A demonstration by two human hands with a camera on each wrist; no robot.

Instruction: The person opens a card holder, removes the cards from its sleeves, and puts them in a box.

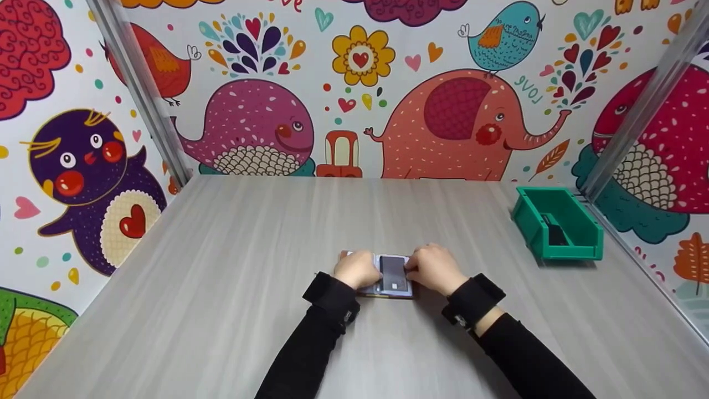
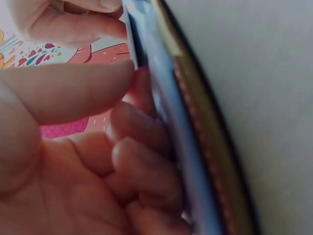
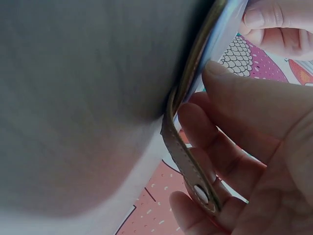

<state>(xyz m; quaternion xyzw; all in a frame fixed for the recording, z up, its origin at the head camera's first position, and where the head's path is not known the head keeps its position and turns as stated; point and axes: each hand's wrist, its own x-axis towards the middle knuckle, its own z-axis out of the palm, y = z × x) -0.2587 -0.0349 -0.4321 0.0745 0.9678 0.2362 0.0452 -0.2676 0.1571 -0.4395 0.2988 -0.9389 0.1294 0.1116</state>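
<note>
An unfolded card holder (image 1: 368, 291) with clear plastic sleeves and a brown stitched edge lies on the table. Over its right half is a dark grey bank card (image 1: 394, 270) with a chip at its near end. My left hand (image 1: 357, 269) pinches the card's left edge between thumb and index finger, its other fingers curled against the sleeves. At the far right, my right hand (image 1: 437, 268) grips the holder's edge, thumb (image 3: 217, 68) on the sleeve side and fingers beneath. A snap strap (image 3: 185, 155) hangs from the holder beside those fingers.
A green open bin (image 1: 570, 252) stands at the table's right side with a dark item (image 1: 555, 234) inside. Printed panels with cartoon animals and metal posts (image 1: 637, 133) border the light wood-grain table (image 1: 221, 249).
</note>
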